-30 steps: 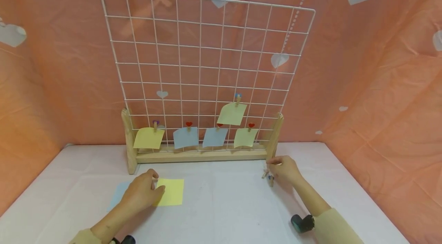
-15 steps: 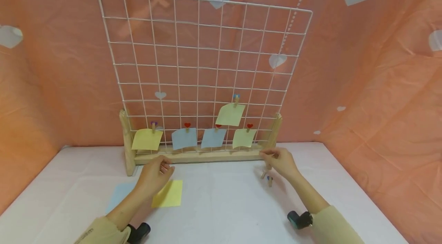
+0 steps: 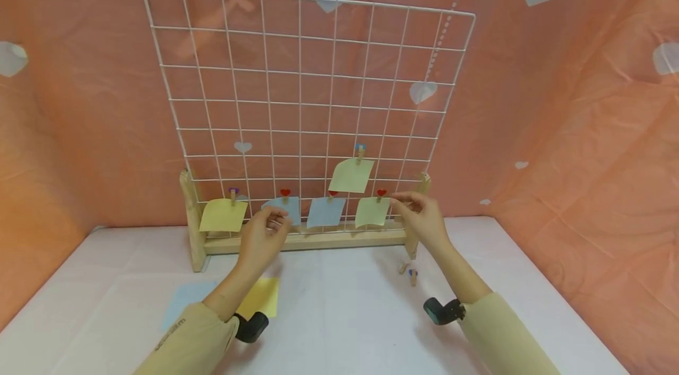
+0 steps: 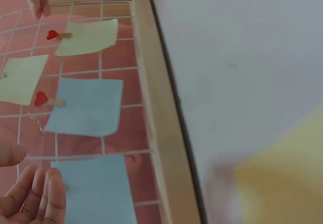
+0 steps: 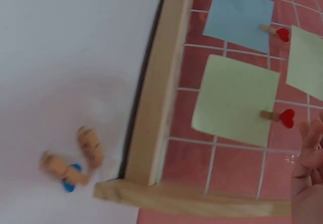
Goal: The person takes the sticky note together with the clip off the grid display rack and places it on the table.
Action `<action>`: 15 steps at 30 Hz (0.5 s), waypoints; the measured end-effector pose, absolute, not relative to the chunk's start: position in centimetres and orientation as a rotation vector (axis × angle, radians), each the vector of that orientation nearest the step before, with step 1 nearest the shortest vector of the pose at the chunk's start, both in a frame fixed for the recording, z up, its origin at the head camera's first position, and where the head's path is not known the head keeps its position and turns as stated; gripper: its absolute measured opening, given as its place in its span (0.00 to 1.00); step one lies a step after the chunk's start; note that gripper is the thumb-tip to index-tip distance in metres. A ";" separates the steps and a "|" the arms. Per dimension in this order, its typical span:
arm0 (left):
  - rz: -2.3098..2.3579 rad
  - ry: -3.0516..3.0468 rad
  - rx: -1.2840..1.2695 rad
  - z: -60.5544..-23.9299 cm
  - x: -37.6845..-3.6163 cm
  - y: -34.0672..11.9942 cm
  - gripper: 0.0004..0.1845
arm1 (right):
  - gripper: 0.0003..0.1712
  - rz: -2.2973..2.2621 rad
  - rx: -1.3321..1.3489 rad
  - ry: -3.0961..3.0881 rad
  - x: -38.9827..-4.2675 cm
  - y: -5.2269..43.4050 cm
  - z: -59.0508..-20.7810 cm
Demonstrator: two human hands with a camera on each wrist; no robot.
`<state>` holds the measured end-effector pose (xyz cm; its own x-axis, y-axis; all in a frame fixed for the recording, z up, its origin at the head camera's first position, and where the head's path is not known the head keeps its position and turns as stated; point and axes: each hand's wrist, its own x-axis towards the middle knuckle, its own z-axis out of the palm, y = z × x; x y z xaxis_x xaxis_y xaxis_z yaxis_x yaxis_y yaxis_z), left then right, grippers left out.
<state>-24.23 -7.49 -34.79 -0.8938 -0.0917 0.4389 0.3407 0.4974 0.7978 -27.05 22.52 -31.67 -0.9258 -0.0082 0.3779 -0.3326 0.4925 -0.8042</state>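
Observation:
My left hand (image 3: 265, 233) is raised before the wire grid, fingers loosely bent and thumb apart, nothing between them. It overlaps the left blue note (image 3: 289, 208) in the head view; its fingertips (image 4: 55, 183) come close to that note in the left wrist view. My right hand (image 3: 421, 216) is lifted at the right edge of the lower green note (image 3: 372, 211), fingers relaxed and no object showing in them. A red heart clothespin (image 5: 280, 116) clips that note to the grid. Another blue note (image 3: 326, 211), a yellow note (image 3: 223, 215) and an upper green note (image 3: 352, 175) hang there too.
The white wire grid (image 3: 300, 72) stands in a wooden base (image 3: 339, 240). Two loose clothespins, one plain (image 3: 403, 269) and one blue-topped (image 3: 413, 277), lie on the white table (image 3: 345, 328) at right. A loose yellow note (image 3: 262, 297) and blue paper (image 3: 183, 301) lie at left.
My left hand has risen from the loose yellow note toward the hanging blue note. My right hand has moved up from the loose clothespins to the lower green note.

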 end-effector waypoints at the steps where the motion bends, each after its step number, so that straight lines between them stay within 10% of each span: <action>1: -1.382 -2.302 -0.207 -34.6 -24.4 -7.2 0.07 | 0.15 1.423 0.281 -2.400 -27.2 22.3 -31.4; 15: -1.457 -2.140 -0.251 -32.9 -25.8 -4.5 0.09 | 0.15 1.546 0.306 -2.220 -28.4 20.1 -29.3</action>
